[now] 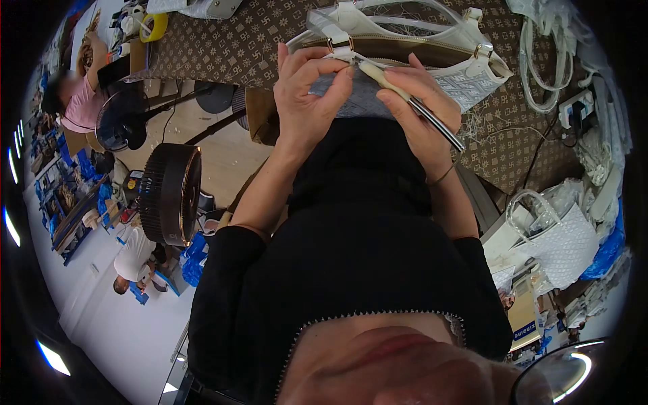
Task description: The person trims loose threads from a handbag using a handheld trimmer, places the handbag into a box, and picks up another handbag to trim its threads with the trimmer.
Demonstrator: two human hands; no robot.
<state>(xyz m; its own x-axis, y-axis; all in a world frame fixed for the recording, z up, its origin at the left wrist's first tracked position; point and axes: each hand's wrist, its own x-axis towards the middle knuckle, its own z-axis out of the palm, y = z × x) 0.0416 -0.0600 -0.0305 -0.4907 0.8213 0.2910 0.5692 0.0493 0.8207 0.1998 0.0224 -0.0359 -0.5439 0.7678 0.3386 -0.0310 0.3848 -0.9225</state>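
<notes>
1. Left hand (304,94): thumb and index fingertips are drawn together at the base of the near handle of the white handbag (418,50). Overlap hides the contact; whether they clamp the handle tab cannot be told. The other fingers stand extended or slightly curled.
2. Right hand (425,101): fingers and thumb are closed around a slim tool (415,105) with a cream section and a bare metal section. The cream end points toward the left fingertips; the metal end projects past the palm, toward the wearer.
3. Handbag position: directly at and beyond both sets of fingers, on the table (270,30) with its brown patterned cover. Its top gapes, showing a brown lining.
4. Gold-toned buckle (341,46): just beyond the left fingertips, on the handle.
5. Clear plastic straps (543,67): to the right of the right fingers, well apart.
6. Yellow tape roll (156,27): far left of the left fingers, at the table edge.
7. Black fan (169,196): left of the left fingers and nearer the wearer.
</notes>
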